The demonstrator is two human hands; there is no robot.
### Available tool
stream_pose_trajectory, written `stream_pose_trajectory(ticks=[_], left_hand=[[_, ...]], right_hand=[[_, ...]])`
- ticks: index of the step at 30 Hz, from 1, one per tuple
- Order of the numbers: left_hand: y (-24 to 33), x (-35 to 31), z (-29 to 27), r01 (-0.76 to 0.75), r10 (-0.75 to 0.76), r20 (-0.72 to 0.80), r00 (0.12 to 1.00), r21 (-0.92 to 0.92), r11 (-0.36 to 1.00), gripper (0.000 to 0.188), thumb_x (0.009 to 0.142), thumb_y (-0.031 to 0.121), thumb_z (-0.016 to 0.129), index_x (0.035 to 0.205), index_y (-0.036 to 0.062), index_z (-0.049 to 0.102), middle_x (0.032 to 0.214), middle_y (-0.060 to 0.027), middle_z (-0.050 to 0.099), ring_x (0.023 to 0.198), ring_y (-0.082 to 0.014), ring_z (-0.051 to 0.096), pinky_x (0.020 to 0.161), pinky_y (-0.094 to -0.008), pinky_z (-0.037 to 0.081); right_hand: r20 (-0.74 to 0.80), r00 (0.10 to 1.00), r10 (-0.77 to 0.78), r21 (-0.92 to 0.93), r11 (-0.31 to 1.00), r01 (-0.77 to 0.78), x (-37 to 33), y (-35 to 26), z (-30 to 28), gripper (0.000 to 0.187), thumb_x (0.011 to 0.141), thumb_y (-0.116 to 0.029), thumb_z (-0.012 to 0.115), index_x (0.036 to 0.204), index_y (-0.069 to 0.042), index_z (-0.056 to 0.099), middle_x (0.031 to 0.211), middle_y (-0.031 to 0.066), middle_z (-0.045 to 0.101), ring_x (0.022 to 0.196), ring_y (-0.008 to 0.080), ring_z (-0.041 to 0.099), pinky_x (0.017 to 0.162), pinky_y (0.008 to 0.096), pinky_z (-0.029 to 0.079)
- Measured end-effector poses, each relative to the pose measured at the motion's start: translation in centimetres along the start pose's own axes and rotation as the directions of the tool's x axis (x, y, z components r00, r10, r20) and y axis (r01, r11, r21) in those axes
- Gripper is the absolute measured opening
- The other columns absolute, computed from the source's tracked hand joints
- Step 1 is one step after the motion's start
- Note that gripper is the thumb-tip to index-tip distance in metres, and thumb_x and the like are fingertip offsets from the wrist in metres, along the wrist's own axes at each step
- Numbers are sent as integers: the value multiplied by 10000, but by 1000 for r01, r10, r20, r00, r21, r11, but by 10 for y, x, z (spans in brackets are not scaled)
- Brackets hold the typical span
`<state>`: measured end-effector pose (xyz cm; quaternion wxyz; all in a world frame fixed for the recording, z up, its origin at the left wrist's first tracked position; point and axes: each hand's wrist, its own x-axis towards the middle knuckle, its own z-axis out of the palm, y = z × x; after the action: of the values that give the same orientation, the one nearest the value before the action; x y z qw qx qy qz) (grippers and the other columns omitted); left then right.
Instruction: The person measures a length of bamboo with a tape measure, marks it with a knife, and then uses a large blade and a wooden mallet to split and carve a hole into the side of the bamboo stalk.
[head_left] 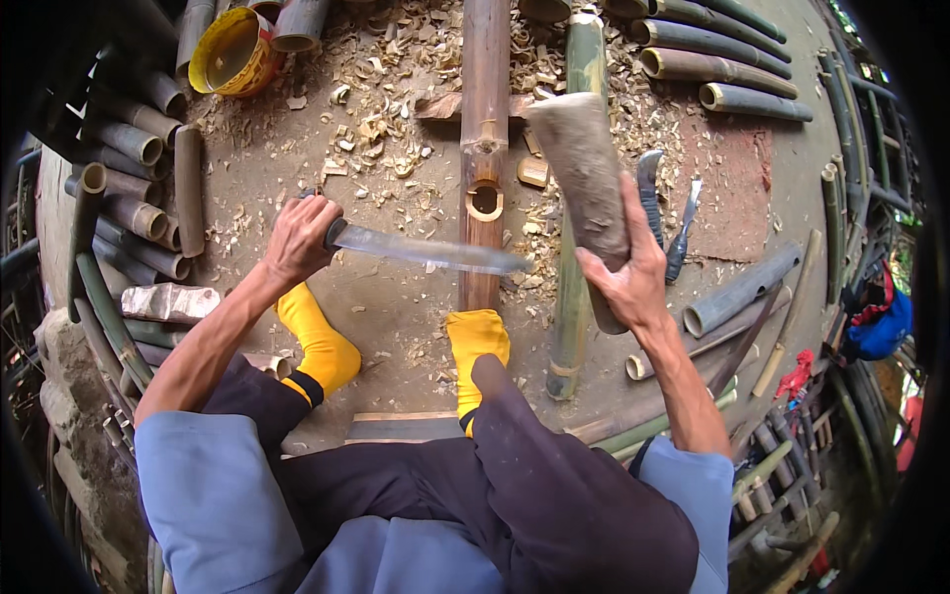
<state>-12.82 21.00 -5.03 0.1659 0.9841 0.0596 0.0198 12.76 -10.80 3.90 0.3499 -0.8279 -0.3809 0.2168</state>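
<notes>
My left hand (300, 238) is closed round the dark handle of a long knife (421, 247). The blade points right and crosses over the brown bamboo pole (485, 89), just on the near side of a round hole cut in it; whether it touches is unclear. In my right hand (630, 265) is a thick grey-brown piece of wood (579, 163), wider at its far end and slightly blurred, held over a green bamboo pole (569, 337). My foot in a yellow sock (478, 346) is at the brown pole's near end.
Right of the poles lie a curved dark-handled blade (648, 193) and a chisel-like tool (684, 230). Wood shavings (381, 129) litter the ground. Bamboo tubes are stacked at left (134, 213) and far right (717, 64). A yellow container (230, 54) with liquid stands far left.
</notes>
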Motion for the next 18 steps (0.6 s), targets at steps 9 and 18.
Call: stream_pose_trajectory(ticks=[9,18], left_hand=[[-19,26,15,12,-49,211,976,172,985,304,691,27,593,969,95,489,866,-73,535,824,-238,567,677,-382,418],[-17,34,13,48,-113,303,946,214,976,372,681,14,587,1026,93,474,924,-97,550,892,-251,575,720,-388,422]], right_hand=[[260,879,-399,-174,877,449,-22,29,24,669,671,-410,759,1263,-302,465,985,185,536,765,302,563,682,398,487],[286,624,-727,-162,606,779,1,17,44,598,685,-291,680,1253,-382,517,891,125,531,685,236,550,563,342,471]])
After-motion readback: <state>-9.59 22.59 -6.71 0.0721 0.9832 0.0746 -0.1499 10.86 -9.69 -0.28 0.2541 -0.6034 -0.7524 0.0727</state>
